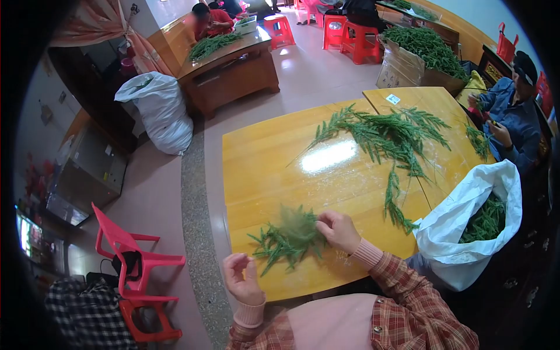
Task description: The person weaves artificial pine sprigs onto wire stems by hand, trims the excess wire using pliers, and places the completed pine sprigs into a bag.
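Note:
My right hand (339,231) is above the near part of the yellow table, its fingers pinched on a feathery green sprig (297,224) that is smeared by motion. Below and beside it lies a small heap of green sprigs (281,249). Off the table's near left corner, my left hand (242,280) is raised with loosely curled fingers and the thumb apart; nothing shows in it. A larger pile of green sprigs (385,134) spreads over the far right of the table, one strand trailing toward me.
A white sack (449,233) of greenery stands at the table's right edge. Beyond it sits a person in blue (516,111), hands at small greenery. To the left are a red chair (134,262), a red stool (153,321) and another white sack (160,116). More people work behind.

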### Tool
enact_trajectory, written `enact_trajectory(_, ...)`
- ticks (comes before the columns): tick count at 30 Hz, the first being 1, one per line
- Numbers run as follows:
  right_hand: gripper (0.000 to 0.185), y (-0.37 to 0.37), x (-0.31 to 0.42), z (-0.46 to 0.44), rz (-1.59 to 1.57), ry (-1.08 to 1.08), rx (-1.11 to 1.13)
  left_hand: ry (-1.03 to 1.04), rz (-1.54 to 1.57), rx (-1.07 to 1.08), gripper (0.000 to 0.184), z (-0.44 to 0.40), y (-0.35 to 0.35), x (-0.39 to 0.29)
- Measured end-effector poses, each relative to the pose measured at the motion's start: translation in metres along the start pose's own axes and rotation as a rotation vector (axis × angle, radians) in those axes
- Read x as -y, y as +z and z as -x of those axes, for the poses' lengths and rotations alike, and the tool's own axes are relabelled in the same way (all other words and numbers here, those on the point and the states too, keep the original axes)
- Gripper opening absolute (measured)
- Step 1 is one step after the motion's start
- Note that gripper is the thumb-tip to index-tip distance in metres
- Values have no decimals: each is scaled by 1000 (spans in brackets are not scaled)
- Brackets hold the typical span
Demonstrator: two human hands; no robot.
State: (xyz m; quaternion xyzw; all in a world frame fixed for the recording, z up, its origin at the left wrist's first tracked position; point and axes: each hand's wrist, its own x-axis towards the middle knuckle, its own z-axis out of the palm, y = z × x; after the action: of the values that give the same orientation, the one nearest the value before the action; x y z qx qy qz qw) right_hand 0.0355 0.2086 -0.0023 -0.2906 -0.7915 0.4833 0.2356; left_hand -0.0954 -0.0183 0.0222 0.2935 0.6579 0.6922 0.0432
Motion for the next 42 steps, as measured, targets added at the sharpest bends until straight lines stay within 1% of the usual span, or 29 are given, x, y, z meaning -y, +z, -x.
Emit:
enact_trajectory(2, 28, 4, -7, 4, 74, 24, -32, 44, -163, -66, 34, 0, -17, 11)
enact_trajectory(5, 31, 2, -6, 9, 22, 41, -10, 29, -568, -55, 41, 1, -33, 20)
enact_trajectory(8, 35, 1, -5, 15, -73, 1, -9, -105, -406, -17, 53, 18, -33, 58)
enact_trajectory(11, 43, -2, 5, 23, 5, 49, 45, -37, -701, 64, 61, 20, -18, 50)
enact_trajectory(14, 46, 2, -3, 28, -18, 10, 51, -11, -613, 110, 65, 13, -6, 69)
enact_trajectory(17, 49, 6, -9, 27, -120, 41, 12, -29, -501, 228, 68, 12, 24, 65)
enact_trajectory(20, 51, 14, -12, 22, -63, -53, -51, -30, -465, 219, 70, 3, 56, 65)
enact_trajectory(23, 52, 21, -13, 13, -75, -84, -69, -56, -302, 196, 73, -15, 71, 71)
enact_trajectory(26, 49, 9, -2, 12, 79, -143, -91, -72, -187, 139, 78, -23, 66, 75)
enact_trajectory(29, 45, -18, 13, 21, 80, -83, -70, -154, -111, 108, 85, -19, 46, 71)
enact_trajectory(33, 40, -47, 0, 36, 20, -30, -161, -275, 95, 73, 94, -10, 18, 56)
enact_trajectory(35, 39, -64, -4, 41, 40, 8, -229, -305, 51, 217, 100, -6, 0, 42)
enact_trajectory(36, 39, -74, -10, 42, 207, -69, -296, -318, 30, 290, 103, -7, -8, 35)
enact_trajectory(38, 39, -90, -23, 39, 539, -226, -420, -236, -229, 499, 108, -12, -21, 17)
enact_trajectory(39, 39, -96, -23, 38, 570, -221, -458, -192, -361, 599, 111, -15, -27, 8)
enact_trajectory(41, 40, -103, -21, 37, 632, -213, -531, 5, -492, 623, 111, -23, -36, -10)
enact_trajectory(42, 39, -103, -19, 37, 624, -232, -530, 105, -556, 633, 111, -27, -38, -18)
